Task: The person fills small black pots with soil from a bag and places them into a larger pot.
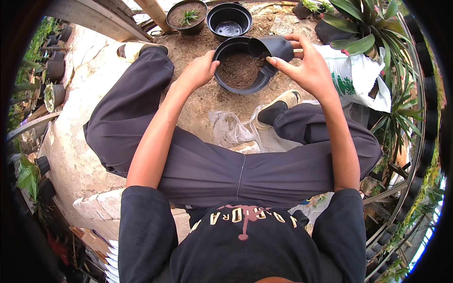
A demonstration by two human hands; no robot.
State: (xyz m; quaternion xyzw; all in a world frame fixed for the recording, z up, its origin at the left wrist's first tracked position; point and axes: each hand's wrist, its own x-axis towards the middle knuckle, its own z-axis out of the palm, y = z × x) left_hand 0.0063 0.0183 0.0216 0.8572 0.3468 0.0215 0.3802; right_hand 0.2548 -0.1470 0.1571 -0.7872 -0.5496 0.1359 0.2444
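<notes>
A round black plastic pot (242,90) with brown soil (239,70) in it stands on the ground in front of me. My left hand (201,69) grips its left rim, thumb on the edge. In my right hand (307,65) is a small black flexible pot (277,49), tilted on its side over the pot's right part, its mouth towards the soil. Some soil shows at that mouth. Behind stand an empty black pot (229,17) and another pot (170,25) holding soil and a small spiky green plant (188,17).
A white sack (357,78) with green print lies at the right beside long-leaved plants (361,44). Crumpled clear plastic (230,129) lies between my legs. Wooden beams (102,17) stand at the upper left, and potted plants (53,96) line the left edge.
</notes>
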